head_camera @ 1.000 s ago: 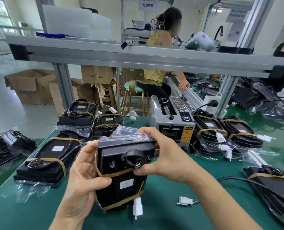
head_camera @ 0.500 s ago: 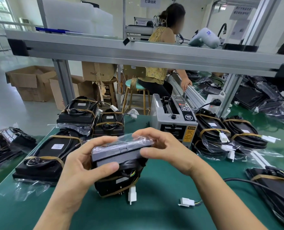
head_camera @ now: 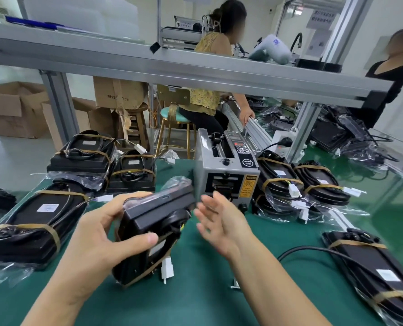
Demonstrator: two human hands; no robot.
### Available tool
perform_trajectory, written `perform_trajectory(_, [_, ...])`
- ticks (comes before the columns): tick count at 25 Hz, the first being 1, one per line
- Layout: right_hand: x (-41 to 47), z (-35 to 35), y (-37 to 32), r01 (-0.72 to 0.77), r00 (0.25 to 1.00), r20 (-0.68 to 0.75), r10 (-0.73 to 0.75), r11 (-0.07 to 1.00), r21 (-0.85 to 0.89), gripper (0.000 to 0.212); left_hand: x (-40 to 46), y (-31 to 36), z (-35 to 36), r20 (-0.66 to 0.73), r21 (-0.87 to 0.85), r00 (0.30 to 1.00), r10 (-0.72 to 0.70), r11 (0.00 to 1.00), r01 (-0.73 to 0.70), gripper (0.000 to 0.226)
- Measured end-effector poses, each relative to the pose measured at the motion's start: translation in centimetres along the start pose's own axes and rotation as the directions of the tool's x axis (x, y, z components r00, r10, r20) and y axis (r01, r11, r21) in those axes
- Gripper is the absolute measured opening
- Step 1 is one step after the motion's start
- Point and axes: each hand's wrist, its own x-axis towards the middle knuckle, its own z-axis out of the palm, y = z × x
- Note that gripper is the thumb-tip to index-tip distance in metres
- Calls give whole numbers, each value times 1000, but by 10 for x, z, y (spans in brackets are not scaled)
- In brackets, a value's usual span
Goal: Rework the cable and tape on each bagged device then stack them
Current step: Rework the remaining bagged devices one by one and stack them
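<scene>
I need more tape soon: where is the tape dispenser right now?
In the head view the grey tape dispenser stands on the green table just right of centre, directly behind the open right hand, with bagged devices on its right.

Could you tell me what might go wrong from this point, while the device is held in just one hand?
The left hand alone grips the bagged device, tilted above the green mat; the slick plastic could let it slip. The right hand is open and off it, so nothing would catch it. Its white connector dangles below and could snag or knock on the mat when the device is set down.
</scene>
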Motion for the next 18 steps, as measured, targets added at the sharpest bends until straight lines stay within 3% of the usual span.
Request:
perform_trajectory(2, [8,-23,-2,180,939,-270,-213,973,-144,20,-3,-1,4,-83,-9,996,8,1000,-9,59])
perform_trajectory(5, [19,-29,-16,319,850,-347,-396,912,-259,11,-8,-3,12,-127,8,992,10,1000,-9,58])
perform_trajectory(18, [55,-17,-30,288,780,-493,-384,921,-262,8,-20,1,21,-149,62,989,21,998,-11,58])
